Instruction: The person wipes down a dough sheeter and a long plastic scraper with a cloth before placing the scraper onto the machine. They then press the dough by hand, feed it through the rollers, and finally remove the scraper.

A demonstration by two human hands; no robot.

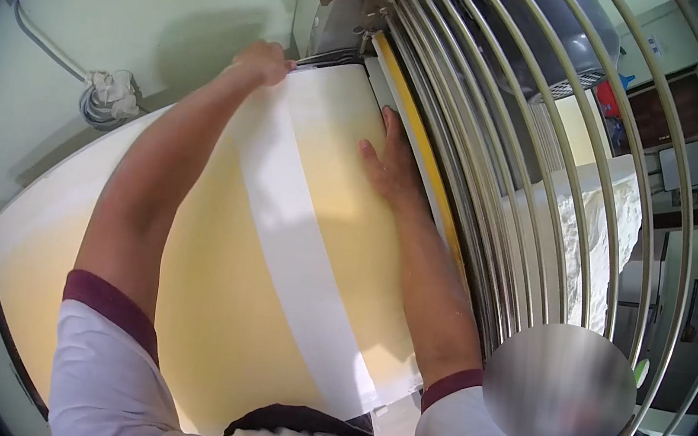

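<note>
No writing is legible. The left hand (265,61) grips the far edge of the pale yellow dough sheet (218,289); the right hand (390,166) presses flat and open beside the curved steel guard bars (492,192).

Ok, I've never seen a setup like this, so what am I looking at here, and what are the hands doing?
This is one picture from a camera worn on the person's head, looking down along both arms. There is no robot, just two bare hands. The wide, pale yellow sheet that looks like dough lies on a white belt, which shows as a bare strip across it. The left hand grips the far edge of the belt, near the grey metal machine part. The right hand lies flat on the sheet, next to a yellow rail. To the right stands a guard of curved metal bars; a white lump shows behind it.
</note>
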